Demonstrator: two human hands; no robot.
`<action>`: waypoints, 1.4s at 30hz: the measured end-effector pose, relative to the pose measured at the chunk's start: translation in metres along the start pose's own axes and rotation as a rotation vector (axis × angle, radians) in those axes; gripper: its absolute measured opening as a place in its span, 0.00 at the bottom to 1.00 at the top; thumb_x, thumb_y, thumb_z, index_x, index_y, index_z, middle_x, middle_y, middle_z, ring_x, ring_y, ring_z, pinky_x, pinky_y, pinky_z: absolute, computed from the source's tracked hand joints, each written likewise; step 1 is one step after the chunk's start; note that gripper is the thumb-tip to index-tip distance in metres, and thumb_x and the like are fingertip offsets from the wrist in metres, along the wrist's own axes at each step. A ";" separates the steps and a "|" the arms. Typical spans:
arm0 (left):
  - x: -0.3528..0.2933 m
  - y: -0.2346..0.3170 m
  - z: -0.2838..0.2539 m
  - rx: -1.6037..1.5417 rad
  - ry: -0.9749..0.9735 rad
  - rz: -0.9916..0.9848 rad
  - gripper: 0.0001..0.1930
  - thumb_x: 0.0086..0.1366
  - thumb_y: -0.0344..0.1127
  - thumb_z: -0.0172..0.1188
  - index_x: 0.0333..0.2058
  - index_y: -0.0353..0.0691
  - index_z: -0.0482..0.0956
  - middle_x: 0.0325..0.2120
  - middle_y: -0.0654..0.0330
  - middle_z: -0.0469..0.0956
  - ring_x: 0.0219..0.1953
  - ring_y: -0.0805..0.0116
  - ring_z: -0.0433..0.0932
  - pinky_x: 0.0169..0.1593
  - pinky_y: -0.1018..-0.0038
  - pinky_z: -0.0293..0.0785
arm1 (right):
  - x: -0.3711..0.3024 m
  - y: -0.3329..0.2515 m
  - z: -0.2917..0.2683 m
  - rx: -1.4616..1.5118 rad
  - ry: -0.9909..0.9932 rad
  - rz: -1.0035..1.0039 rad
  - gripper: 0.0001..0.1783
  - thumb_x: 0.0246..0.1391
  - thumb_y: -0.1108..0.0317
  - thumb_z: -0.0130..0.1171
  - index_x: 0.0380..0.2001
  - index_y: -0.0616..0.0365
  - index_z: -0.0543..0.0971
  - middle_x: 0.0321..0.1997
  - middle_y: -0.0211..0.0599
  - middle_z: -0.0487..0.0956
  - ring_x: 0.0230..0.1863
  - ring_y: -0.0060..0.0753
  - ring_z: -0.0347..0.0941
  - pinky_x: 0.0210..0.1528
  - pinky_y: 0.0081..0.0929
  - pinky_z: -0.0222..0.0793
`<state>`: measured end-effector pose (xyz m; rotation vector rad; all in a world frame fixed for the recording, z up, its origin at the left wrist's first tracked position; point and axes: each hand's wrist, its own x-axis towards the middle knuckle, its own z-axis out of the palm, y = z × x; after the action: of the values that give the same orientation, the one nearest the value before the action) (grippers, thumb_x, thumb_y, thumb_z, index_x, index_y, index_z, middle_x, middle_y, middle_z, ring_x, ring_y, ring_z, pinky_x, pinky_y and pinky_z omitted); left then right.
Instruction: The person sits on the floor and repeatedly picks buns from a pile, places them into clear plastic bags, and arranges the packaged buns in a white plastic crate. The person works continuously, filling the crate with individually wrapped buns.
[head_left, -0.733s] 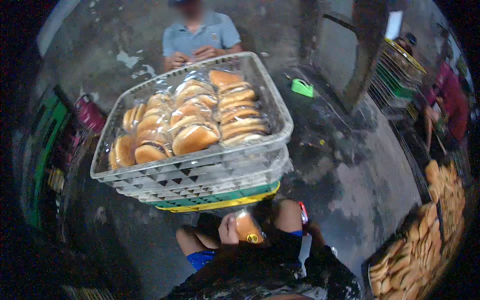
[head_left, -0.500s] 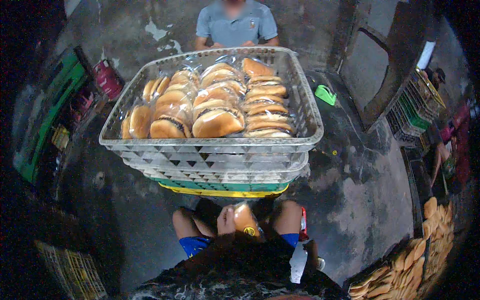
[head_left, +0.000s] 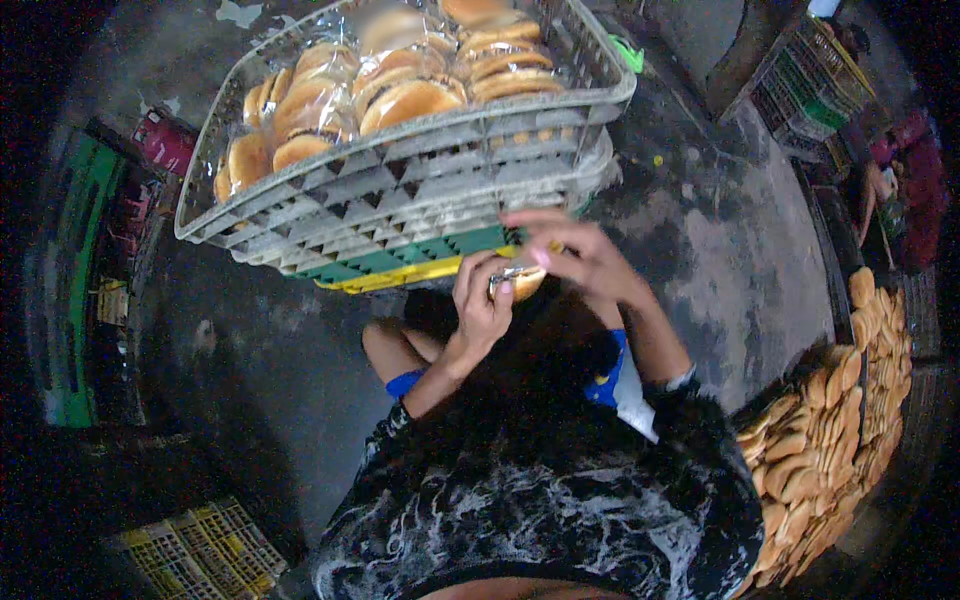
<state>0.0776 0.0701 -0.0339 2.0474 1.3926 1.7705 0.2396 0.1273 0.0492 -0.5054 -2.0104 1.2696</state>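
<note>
My left hand point(head_left: 482, 305) is closed round a filled bun point(head_left: 526, 286) in a clear wrapper, held above my lap. Just to its right, my right hand point(head_left: 590, 258) has its fingers stretched out and apart, somewhat blurred, with the thumb close to the bun's upper edge. Whether that thumb touches the wrapper I cannot tell. Ahead stands a grey plastic crate point(head_left: 395, 165), filled with rows of wrapped buns point(head_left: 412, 103) with dark filling. It tops a stack that includes a green crate point(head_left: 440, 245) and a yellow crate point(head_left: 385, 275).
A large heap of unwrapped buns point(head_left: 815, 460) lies at my lower right. Yellowish crates point(head_left: 205, 550) are at the lower left. A pink gas cylinder point(head_left: 165, 140) stands at the far left. More crates point(head_left: 815, 85) and a person point(head_left: 880, 195) are at the far right.
My view has tilted down and turned, so the stack appears higher and slanted. Both my forearms now show; my right hand has come up beside the bun. The person opposite has left the view.
</note>
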 end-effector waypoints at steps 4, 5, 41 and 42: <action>0.009 0.001 -0.030 0.040 0.014 0.178 0.19 0.61 0.47 0.40 0.32 0.34 0.68 0.30 0.50 0.69 0.31 0.56 0.69 0.35 0.65 0.67 | 0.038 0.012 0.010 -0.151 -0.224 0.366 0.16 0.41 0.65 0.56 0.33 0.65 0.73 0.33 0.37 0.74 0.35 0.27 0.69 0.40 0.23 0.64; 0.007 0.001 -0.031 0.018 0.023 0.158 0.19 0.61 0.47 0.40 0.32 0.34 0.68 0.30 0.50 0.69 0.31 0.56 0.70 0.35 0.66 0.67 | 0.045 0.014 0.014 -0.053 -0.292 0.490 0.17 0.41 0.64 0.55 0.33 0.66 0.72 0.33 0.37 0.74 0.34 0.27 0.69 0.38 0.23 0.64; 0.196 0.002 -0.125 -0.417 -0.333 -0.234 0.35 0.55 0.55 0.48 0.54 0.35 0.53 0.48 0.46 0.62 0.51 0.55 0.63 0.53 0.66 0.58 | 0.185 -0.119 -0.015 -1.093 0.209 0.023 0.35 0.29 0.52 0.65 0.38 0.66 0.70 0.39 0.50 0.73 0.41 0.48 0.70 0.44 0.33 0.64; 0.174 0.003 -0.120 -0.723 -0.100 -0.207 0.39 0.53 0.53 0.53 0.55 0.34 0.49 0.52 0.47 0.58 0.53 0.56 0.60 0.54 0.66 0.56 | 0.161 -0.122 -0.006 -0.902 0.146 -0.012 0.36 0.30 0.51 0.65 0.39 0.66 0.69 0.39 0.49 0.73 0.42 0.48 0.69 0.46 0.32 0.63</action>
<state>-0.0355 0.1294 0.1348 1.5153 0.7333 1.7069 0.1384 0.1803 0.2165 -0.9535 -2.3684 0.2304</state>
